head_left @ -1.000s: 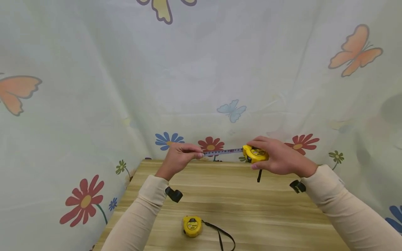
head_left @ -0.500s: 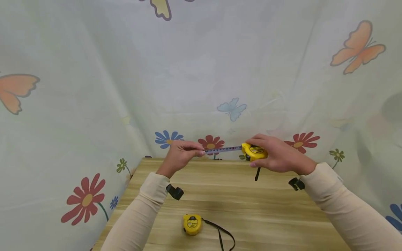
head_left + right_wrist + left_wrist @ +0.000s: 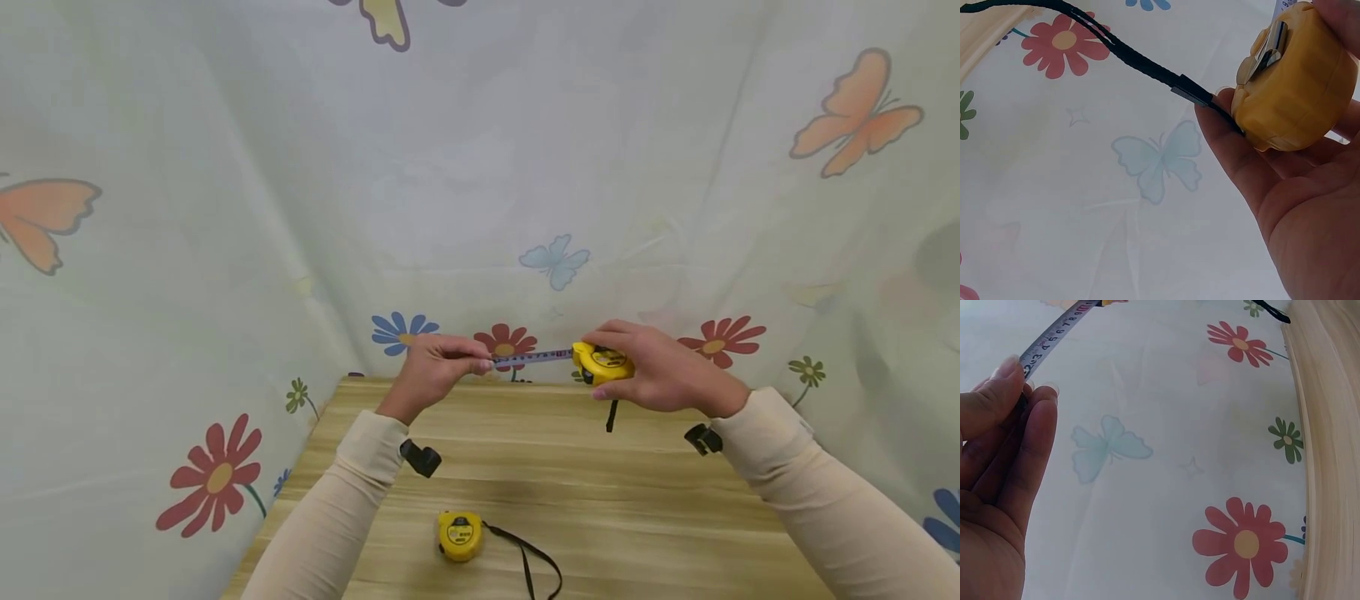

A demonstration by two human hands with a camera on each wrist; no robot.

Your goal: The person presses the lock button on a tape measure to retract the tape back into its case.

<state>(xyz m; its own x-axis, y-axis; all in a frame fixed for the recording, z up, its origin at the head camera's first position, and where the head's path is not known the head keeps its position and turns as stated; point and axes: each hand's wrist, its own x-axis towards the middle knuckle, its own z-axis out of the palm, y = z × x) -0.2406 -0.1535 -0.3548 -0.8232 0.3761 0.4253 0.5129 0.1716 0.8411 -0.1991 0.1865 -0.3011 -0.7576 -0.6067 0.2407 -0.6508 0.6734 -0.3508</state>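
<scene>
My right hand (image 3: 667,367) grips the yellow case of a tape measure (image 3: 602,364) above the far part of the table. In the right wrist view the case (image 3: 1300,81) shows its metal clip, and a black wrist strap (image 3: 1129,53) hangs from it. A short length of numbered blade (image 3: 532,358) stretches leftward from the case. Its free end is pinched between thumb and fingers of my left hand (image 3: 435,372). The left wrist view shows the blade (image 3: 1054,337) running up from the fingertips, while the end hook is hidden in them.
A second yellow tape measure (image 3: 460,536) lies on the wooden table (image 3: 600,483) near the front, its black strap (image 3: 536,554) looped to the right. Behind the table's far edge hangs a pale curtain (image 3: 450,167) printed with flowers and butterflies.
The right hand with the case has shifted slightly left and the left hand slightly right, so the exposed blade is a little shorter. The tape measure on the table stays put.
</scene>
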